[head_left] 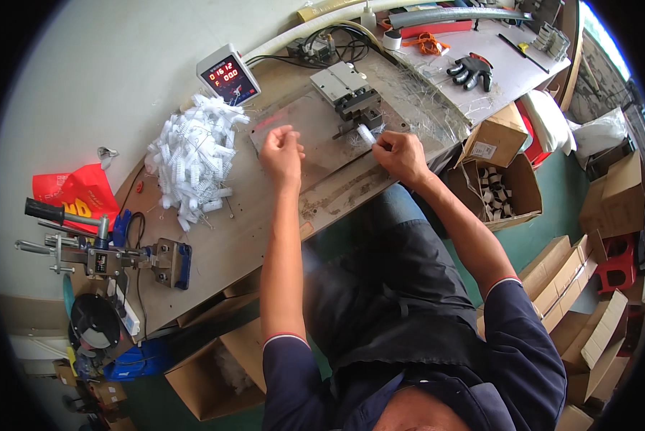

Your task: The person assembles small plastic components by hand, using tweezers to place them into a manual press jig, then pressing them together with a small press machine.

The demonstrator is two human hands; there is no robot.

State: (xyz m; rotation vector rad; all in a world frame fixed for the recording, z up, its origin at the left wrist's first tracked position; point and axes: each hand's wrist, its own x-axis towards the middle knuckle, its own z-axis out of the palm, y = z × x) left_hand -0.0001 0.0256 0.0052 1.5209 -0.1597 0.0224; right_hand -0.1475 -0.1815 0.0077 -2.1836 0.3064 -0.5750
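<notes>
My right hand [401, 156] is closed, thumb and fingers pinched at the end of a small white wire-stemmed brush [366, 135]. That brush lies right at the dark jaws of a metal bench machine [349, 93]. To the left, my left hand [283, 153] hovers over the machine's base plate with its fingers curled in. Whatever it may hold is hidden by the fingers. A big heap of similar white brushes [197, 154], with thin wire stems poking out, rises on the bench left of my left hand.
A counter box with red digits [229, 75] stands behind the heap. A lever clamp tool [107, 251] is at the bench's left end. A black work glove [471, 71] lies at the back right. Cardboard boxes [498, 136] stand beside the bench, one holding small pieces.
</notes>
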